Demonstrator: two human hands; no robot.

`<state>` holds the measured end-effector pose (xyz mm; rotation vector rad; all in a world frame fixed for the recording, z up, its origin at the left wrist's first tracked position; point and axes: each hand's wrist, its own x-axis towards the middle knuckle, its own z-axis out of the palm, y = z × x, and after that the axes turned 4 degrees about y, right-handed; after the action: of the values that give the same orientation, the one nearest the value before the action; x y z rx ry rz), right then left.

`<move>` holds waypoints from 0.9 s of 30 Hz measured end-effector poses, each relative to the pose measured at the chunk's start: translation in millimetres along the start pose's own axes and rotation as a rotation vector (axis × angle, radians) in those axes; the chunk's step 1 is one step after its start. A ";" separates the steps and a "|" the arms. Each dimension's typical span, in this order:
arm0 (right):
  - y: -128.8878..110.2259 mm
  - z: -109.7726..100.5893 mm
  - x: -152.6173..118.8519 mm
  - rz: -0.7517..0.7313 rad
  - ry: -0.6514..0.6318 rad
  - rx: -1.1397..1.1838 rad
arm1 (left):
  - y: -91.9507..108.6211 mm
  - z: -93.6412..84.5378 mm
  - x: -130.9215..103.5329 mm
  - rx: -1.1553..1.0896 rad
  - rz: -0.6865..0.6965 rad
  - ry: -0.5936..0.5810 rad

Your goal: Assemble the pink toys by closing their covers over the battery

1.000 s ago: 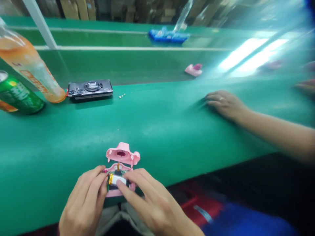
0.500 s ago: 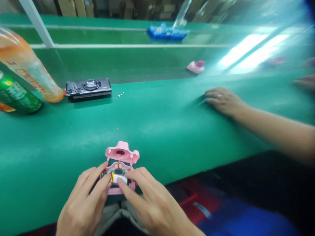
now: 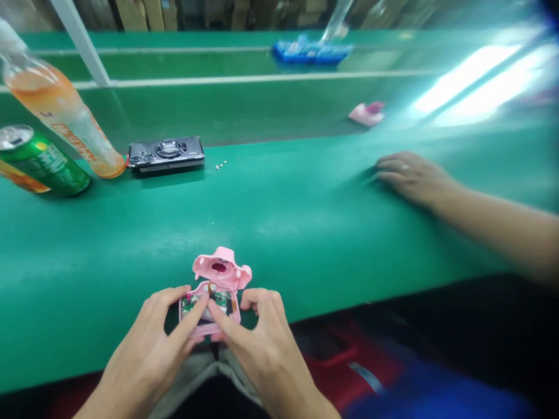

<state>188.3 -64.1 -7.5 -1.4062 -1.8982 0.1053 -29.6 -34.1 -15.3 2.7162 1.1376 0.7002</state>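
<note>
1. Your left hand (image 3: 151, 349) and right hand (image 3: 262, 349) both clamp the open pink toy casing (image 3: 209, 305) at the near edge of the green table (image 3: 279, 215), fingers curled on its sides.
2. Its green circuit board (image 3: 191, 302) shows inside; the pink lid half (image 3: 221, 272) stands tilted just behind.
3. A co-worker's hand (image 3: 410, 176) rests flat, well apart to your right.
4. A black camera (image 3: 166, 152), orange drink bottle (image 3: 65, 113) and green can (image 3: 43, 163) sit at far left.

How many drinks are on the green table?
2. An orange drink bottle stands at the far left, leaning in the picture. A green can sits just in front of it, nearer the left edge. More could be hidden outside the picture.
</note>
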 end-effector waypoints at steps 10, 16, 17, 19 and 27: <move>16.8 -4.3 -2.3 0.177 0.269 0.165 | 8.5 2.0 6.2 0.166 0.031 0.077; 32.6 -17.3 142.8 0.360 -0.688 0.110 | 6.3 -2.0 12.3 0.166 0.048 0.045; 27.3 -12.9 168.2 0.302 -0.903 -0.002 | 6.1 -2.5 12.9 0.160 0.042 0.041; 11.2 -1.7 205.6 0.216 -1.198 -0.129 | 6.1 -2.7 12.3 0.096 0.013 0.051; -29.8 -26.5 217.8 -0.002 -1.149 0.041 | 21.6 7.2 0.0 -0.611 -0.298 0.730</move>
<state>157.7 99.8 138.3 -1.4247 -2.7369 1.1484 -12.4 -49.0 -15.7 1.7630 1.1377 1.7146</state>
